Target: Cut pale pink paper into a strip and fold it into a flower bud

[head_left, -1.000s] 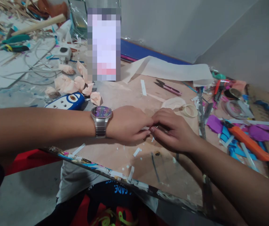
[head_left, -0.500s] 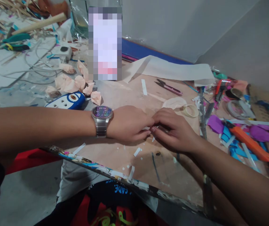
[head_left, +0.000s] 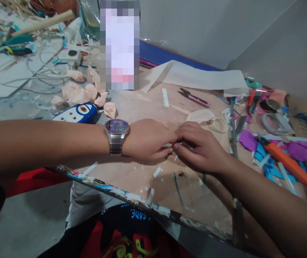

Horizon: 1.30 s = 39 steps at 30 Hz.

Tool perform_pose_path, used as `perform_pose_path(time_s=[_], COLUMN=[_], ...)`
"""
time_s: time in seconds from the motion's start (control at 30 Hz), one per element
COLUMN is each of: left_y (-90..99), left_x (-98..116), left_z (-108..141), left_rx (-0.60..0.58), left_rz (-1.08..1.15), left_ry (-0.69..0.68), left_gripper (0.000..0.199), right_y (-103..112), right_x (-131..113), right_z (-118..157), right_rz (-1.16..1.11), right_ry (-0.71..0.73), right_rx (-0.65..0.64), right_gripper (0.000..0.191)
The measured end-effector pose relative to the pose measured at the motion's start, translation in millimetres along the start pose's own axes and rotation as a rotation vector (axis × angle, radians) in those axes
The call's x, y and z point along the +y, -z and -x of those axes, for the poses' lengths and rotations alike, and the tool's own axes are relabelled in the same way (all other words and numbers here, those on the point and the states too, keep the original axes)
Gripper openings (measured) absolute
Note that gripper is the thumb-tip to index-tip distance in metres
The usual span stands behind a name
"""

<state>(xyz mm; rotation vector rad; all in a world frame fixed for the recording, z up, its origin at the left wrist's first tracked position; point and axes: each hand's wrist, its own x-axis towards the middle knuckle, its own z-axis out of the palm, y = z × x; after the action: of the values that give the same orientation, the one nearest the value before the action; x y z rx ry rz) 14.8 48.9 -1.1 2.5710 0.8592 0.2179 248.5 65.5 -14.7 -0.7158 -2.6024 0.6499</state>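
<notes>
My left hand (head_left: 150, 140), with a watch (head_left: 116, 134) on its wrist, meets my right hand (head_left: 199, 147) over the wooden board (head_left: 132, 175). Fingers of both hands are pinched together at the tips. A small pale piece shows at the left fingers, but what either hand grips is too small and hidden to name. White paper strips (head_left: 157, 172) and tiny scraps lie on the board below the hands. Beyond them are a white round piece (head_left: 200, 116), a tape ring (head_left: 220, 125) and purple-handled thread snips (head_left: 194, 98).
A blurred upright screen (head_left: 120, 50) stands behind the board. Crumpled peach paper pieces (head_left: 79, 92) and a blue-white power strip (head_left: 75, 113) sit at left. On the right are an orange-handled tool (head_left: 290, 163) and purple scraps (head_left: 247, 140). White paper (head_left: 204, 77) lies at the back.
The view has shifted slightly. Both hands stay joined at the fingertips in nearly the same pose.
</notes>
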Motion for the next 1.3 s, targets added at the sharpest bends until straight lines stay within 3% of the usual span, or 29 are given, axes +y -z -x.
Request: perform_pose_path(time_s=[1.3], left_y=[2.6], left_x=[1.3], left_z=[0.5], left_rx=[-0.005], left_rz=[-0.004], left_ry=[-0.006], left_gripper=[0.028], right_y=[1.0], right_x=[0.4], right_z=[-1.0], right_rz=[0.000], right_ry=[-0.021], right_rx=[-0.022], right_gripper=[0.012])
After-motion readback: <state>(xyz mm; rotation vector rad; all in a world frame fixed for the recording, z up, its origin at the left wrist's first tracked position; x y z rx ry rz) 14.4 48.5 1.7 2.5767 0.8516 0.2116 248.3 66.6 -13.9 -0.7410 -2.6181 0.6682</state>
